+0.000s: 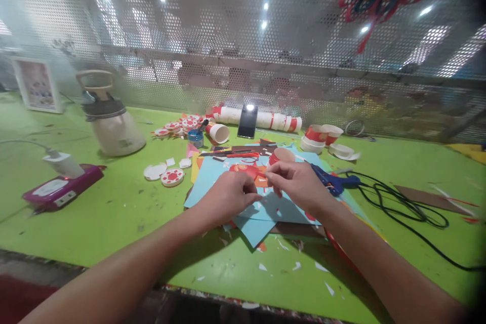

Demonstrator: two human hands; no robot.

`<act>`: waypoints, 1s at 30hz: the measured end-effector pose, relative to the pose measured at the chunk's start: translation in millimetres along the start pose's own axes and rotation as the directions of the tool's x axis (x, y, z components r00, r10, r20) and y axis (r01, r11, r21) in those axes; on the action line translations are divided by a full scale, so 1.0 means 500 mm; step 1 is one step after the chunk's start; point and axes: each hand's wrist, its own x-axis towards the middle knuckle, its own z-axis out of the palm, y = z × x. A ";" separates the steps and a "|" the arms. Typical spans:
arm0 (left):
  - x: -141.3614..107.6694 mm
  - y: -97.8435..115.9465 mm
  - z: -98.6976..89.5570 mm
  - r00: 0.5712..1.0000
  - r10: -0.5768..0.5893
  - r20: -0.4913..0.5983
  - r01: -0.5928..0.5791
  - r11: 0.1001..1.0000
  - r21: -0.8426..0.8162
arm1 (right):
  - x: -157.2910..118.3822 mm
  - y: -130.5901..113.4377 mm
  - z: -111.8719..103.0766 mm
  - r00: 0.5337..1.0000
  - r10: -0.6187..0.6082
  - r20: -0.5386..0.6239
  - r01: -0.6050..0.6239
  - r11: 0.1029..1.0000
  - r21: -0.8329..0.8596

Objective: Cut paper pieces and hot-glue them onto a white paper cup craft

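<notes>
My left hand [232,193] hovers over light blue paper sheets [210,177], its fingers curled in and its thumb pointing right; what they hold, if anything, is hidden. Close by on the right, my right hand [299,185] is closed in a pinch, and whatever is between its fingertips is too small to make out. A red and orange paper piece [246,168] shows just beyond my fingers; I cannot tell whether either hand touches it. Behind my right hand stands a red paper cup piece [281,155]. A blue glue gun [336,182] lies beside my right wrist.
A purple power strip [63,190] and a large bottle [114,129] stand left. Decorated paper discs [172,177], a blue jar [195,137] and a red-handled tool [243,155] lie around the sheets. A phone [247,121] leans on joined cups [281,121]. A black cable [402,205] coils right.
</notes>
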 end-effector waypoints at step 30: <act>-0.003 0.015 -0.031 0.987 -0.065 0.145 0.152 0.654 -0.741 | -0.004 -0.003 -0.010 1.000 -0.006 0.011 0.004 0.988 0.156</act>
